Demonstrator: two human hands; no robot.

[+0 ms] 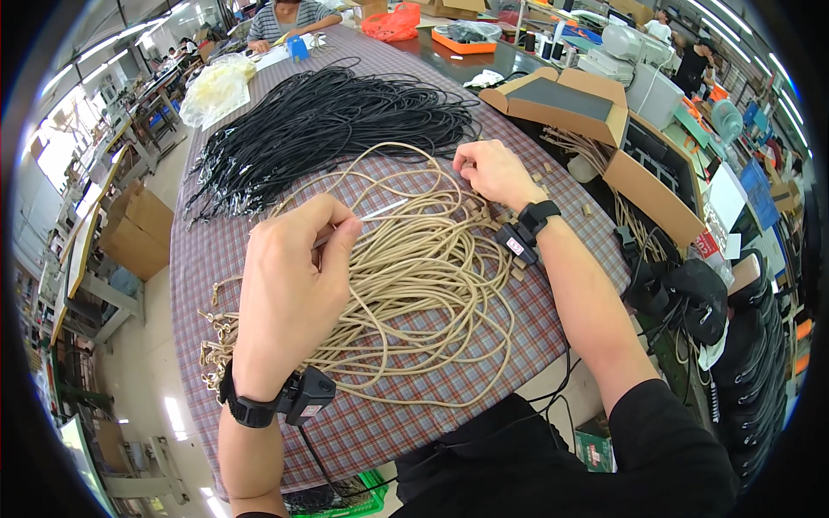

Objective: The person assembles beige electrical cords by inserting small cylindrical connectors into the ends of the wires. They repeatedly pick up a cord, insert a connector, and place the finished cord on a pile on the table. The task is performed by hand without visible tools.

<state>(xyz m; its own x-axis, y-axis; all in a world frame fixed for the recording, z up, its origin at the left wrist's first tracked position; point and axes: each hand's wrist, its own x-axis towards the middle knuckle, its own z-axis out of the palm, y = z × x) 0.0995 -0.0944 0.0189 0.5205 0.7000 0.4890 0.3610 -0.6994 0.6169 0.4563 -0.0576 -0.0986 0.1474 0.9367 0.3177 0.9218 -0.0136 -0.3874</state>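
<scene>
Across the middle of the table lies a large pile of beige cords [414,293], with gold metal clasps [211,354] at their left ends. My left hand [298,276] is closed over the pile, thumb against fingers, pinching a thin white stick [382,210] that points to the right. Farther right, my right hand [496,173] has its fingers curled together at the pile's far edge; whatever is between them is hidden. Small tan blocks [518,274] lie beside the cords near the right wrist. Black straps with small black devices [311,395] circle both wrists.
Black cords [337,121] with silver clasps are heaped beyond the beige ones. An open cardboard box [648,173] stands at the right. A clear plastic bag [216,86] sits at the far left, and a person [289,22] works at the table's far end.
</scene>
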